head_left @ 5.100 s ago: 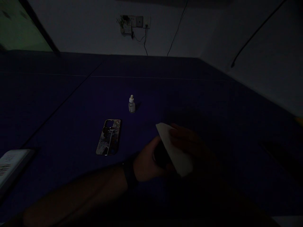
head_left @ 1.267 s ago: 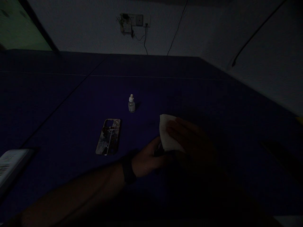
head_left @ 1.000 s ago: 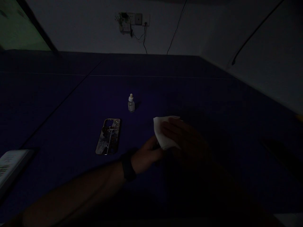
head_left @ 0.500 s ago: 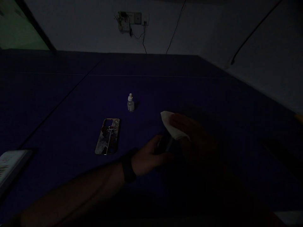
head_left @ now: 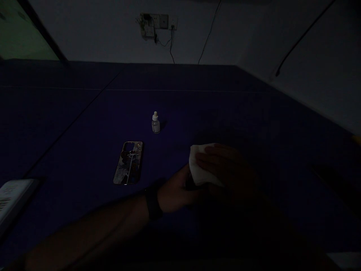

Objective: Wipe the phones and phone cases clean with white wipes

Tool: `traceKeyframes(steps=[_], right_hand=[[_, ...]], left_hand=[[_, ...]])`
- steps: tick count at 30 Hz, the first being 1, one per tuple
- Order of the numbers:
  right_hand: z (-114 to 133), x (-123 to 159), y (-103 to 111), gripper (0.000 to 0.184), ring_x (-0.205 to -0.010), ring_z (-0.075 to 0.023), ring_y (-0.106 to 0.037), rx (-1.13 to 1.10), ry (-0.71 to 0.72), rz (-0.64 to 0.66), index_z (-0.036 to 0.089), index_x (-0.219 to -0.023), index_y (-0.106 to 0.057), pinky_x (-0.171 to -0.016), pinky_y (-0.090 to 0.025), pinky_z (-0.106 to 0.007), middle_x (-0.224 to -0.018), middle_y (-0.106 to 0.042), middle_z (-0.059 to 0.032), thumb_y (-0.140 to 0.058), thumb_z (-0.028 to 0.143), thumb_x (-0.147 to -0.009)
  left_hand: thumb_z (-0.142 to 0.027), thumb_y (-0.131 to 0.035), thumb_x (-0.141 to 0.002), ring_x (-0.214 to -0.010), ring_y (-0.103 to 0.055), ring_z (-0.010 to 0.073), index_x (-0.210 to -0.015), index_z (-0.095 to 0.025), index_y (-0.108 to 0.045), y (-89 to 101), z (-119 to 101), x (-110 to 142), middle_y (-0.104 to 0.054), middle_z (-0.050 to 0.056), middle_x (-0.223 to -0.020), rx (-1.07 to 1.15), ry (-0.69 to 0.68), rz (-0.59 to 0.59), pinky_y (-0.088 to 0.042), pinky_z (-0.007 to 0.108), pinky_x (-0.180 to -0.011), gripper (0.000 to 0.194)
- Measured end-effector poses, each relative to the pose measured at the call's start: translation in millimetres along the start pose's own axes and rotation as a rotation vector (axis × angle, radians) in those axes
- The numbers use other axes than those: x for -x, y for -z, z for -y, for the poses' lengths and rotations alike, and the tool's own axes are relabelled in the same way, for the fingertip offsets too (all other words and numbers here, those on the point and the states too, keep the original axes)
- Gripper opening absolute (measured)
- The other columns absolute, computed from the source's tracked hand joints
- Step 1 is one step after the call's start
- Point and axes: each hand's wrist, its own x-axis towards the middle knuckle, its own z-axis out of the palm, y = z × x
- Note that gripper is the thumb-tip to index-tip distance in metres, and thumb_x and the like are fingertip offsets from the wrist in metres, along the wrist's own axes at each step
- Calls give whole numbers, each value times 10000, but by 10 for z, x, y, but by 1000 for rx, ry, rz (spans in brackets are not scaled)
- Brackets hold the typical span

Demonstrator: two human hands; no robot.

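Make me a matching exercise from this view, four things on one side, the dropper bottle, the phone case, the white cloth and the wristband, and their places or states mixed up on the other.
Things:
1. Dropper bottle
2. Phone case
3. White cloth
4. Wristband

Places or states:
A. Under the fingers of the right hand
B. Lying flat, with a cutout near one end
C. Around the wrist of the left hand
D. Standing upright, with a white cap

Right pairs: 1-D, 2-B, 3-A, 4-C
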Motion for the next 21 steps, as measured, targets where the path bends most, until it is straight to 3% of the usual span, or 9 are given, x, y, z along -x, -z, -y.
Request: traceKeyframes(steps=[5,8,15,18,21], right_hand=[[6,-24,-1,309,-1067,-253,-732,-65,-321,-56,217,-1225,-696,-919,-628,-406,-1138,-774,-74,-484,226,-1000],[25,-12,-18,316,-1059,-241,-739,-95,-401,-100,229,-1231,-695,-910,-634,-380,-1144,-771,-56,-471,222,-1009],[25,29,-33,449,-1287,-328,-628,-16,-49,-18,133,-1394,-605,-1068,-553,-536,-1264,-729,-141,-443,337,-1028],[7,27,-21,467,-1294,-312,-627,-11,-25,30,145,-1416,-586,-1095,-540,-525,-1267,-730,-127,-427,384,-1047],[-2,18,-28,427,-1292,-297,-632,-13,-115,-18,165,-1414,-589,-1067,-563,-501,-1289,-717,-123,-434,280,-1033]], left_hand=[[-411,-878,-720,-1055,-617,236,-1285,-185,-552,46,31,20,-644,94,-1168,-74,162,-52,-497,401,-920,691],[-449,-890,-703,-875,-604,174,-1269,-176,-544,48,33,27,-636,66,-1050,-74,208,-72,-499,345,-791,717],[-356,-863,-765,-1234,-570,292,-1423,-181,-478,-40,-7,11,-625,140,-1299,9,34,-34,-439,460,-1058,782],[-371,-856,-778,-1224,-582,300,-1434,-186,-481,-42,-10,17,-638,142,-1288,12,26,-31,-447,473,-1051,779],[-362,-860,-769,-1229,-578,287,-1361,-185,-538,-10,10,29,-625,127,-1306,-7,34,-52,-442,463,-1058,697]])
